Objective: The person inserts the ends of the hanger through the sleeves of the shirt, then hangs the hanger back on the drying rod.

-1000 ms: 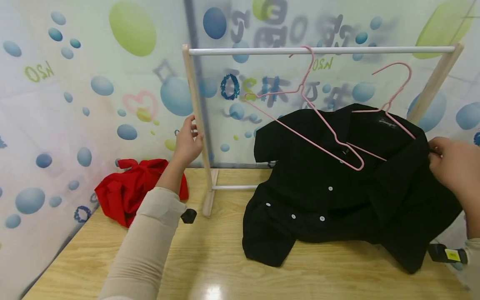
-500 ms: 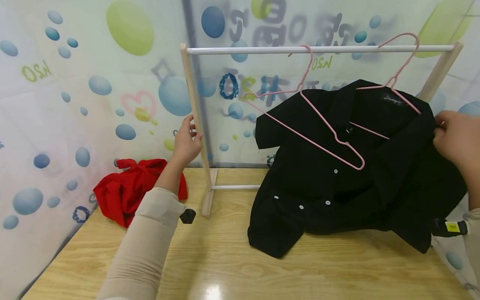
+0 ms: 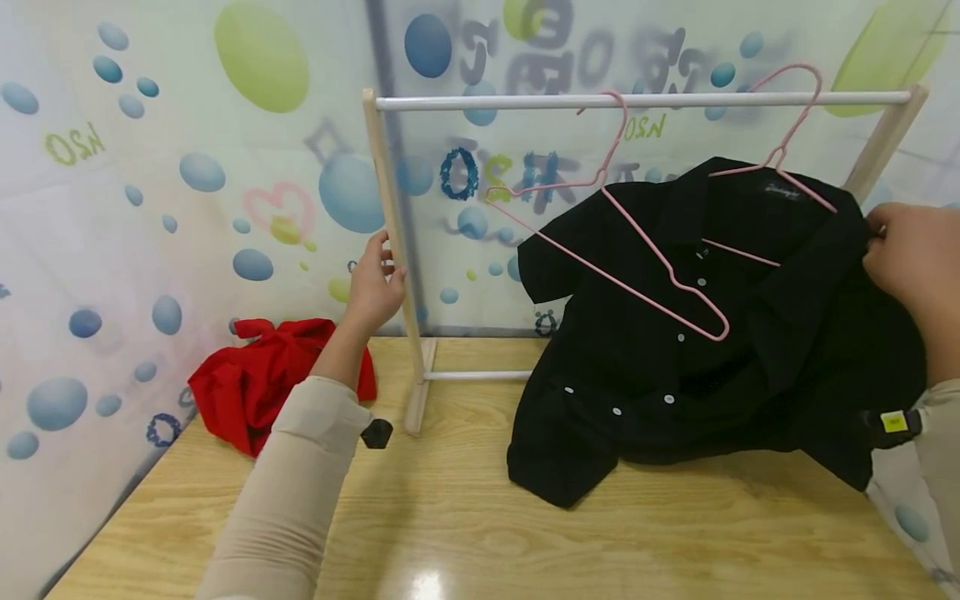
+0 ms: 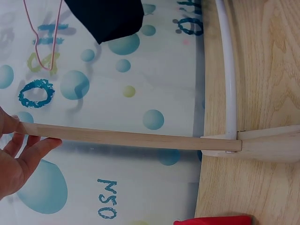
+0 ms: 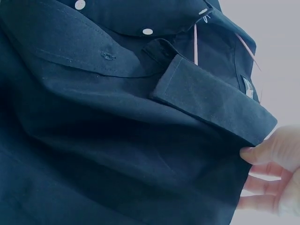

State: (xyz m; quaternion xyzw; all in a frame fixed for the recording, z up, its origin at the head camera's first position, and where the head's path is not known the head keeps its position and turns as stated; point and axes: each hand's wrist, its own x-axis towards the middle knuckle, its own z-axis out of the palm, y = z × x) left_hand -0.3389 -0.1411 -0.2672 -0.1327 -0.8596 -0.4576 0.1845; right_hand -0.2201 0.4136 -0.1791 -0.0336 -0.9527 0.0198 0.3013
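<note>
My left hand (image 3: 377, 279) holds the left wooden post of a clothes rack (image 3: 395, 208); the left wrist view has the thumb on one side of the post (image 4: 117, 137) and fingers on the other. At the right, my right hand (image 3: 911, 267) pinches a black short-sleeved shirt (image 3: 720, 367) by its shoulder, near the collar (image 5: 215, 101). Inside the shirt's neck sits a pink hanger (image 3: 782, 154). Its hook is up at the rack's white bar (image 3: 675, 101); whether it bears on the bar I cannot tell. The shirt's front hangs partly unbuttoned, with white buttons showing.
Another pink hanger (image 3: 607, 179) hangs bare from the bar, tilted, in front of the shirt. A crumpled red cloth (image 3: 258, 375) lies on the wooden table (image 3: 450, 517) at the left. Behind the rack is a patterned curtain (image 3: 277, 167).
My right hand has raised the shirt and its hanger, bringing the hook from below the bar up to it, then shifted slightly left. The left hand stays on the post.
</note>
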